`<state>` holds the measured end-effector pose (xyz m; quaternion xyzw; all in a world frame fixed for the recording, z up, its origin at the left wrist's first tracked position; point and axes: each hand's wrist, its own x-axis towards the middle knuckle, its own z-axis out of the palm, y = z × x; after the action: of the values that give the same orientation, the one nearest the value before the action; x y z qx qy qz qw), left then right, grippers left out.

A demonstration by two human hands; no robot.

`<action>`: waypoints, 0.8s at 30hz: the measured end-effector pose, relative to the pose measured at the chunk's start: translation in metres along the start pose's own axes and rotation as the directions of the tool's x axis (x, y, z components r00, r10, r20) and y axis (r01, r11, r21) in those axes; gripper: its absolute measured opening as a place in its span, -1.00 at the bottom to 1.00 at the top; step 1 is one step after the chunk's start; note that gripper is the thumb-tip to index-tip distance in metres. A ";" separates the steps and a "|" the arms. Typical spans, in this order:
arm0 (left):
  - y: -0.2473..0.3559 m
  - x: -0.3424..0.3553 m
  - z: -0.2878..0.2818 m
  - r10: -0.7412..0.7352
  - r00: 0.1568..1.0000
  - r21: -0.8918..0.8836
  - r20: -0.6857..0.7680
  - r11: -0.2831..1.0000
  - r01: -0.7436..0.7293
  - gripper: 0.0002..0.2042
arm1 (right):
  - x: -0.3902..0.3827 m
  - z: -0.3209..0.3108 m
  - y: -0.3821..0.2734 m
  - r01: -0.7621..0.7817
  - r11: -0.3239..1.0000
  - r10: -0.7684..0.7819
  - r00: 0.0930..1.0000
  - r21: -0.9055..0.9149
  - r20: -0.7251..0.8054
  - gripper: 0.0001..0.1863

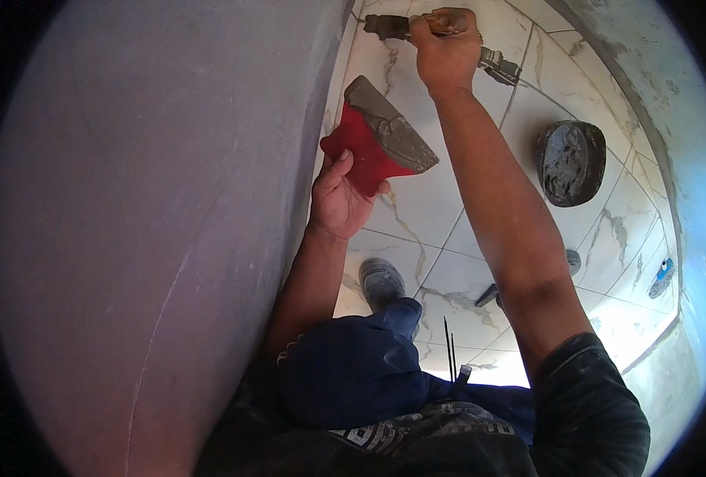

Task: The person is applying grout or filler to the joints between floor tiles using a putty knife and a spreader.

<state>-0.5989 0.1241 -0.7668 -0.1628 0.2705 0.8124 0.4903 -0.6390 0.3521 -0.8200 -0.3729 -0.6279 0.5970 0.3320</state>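
My left hand [341, 195] is closed on the red plastic spreader [369, 155], thumb on top of it. Thick grey mortar [396, 127] coats the spreader's wide edge. Farther ahead, my right hand [450, 52] grips the brownish handle of a plastering trowel [496, 65]. The trowel's blade shows almost edge-on, with grey mortar smeared on both ends. A gap of floor lies between the two tools. Right of my right forearm stands a dark tub [573, 164] holding wet grey mortar.
A grey plastered wall [154, 222] rises close along my left side. White veined tiles [416, 207] cover the floor. My shoe [382, 284] rests on them. A small dark object [488, 296] and a blue-handled brush-like item [663, 274] lie to the right, near another wall [686, 215].
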 end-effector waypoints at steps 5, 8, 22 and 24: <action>0.000 0.000 -0.001 -0.001 1.000 -0.005 0.004 1.000 0.001 -0.66 | 0.000 0.011 0.001 0.009 1.000 -0.009 1.000 -0.017 -0.011 -0.74; 0.000 0.001 -0.003 0.004 1.000 -0.026 -0.011 1.000 -0.004 -0.65 | 0.006 0.007 -0.003 0.086 0.995 -0.087 0.996 0.047 0.014 -0.79; 0.000 0.001 -0.003 -0.006 0.998 -0.051 -0.069 0.999 0.002 -0.64 | 0.033 0.001 -0.046 0.096 0.970 -0.002 0.920 -0.221 0.392 -0.81; -0.001 0.001 -0.005 -0.004 0.998 -0.060 -0.066 0.998 0.000 -0.64 | 0.035 -0.003 -0.048 0.197 0.954 -0.070 0.877 -0.224 0.475 -0.82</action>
<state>-0.5982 0.1225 -0.7719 -0.2048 0.2619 0.8137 0.4768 -0.6573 0.3833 -0.7732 -0.2166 -0.7875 0.5541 0.1608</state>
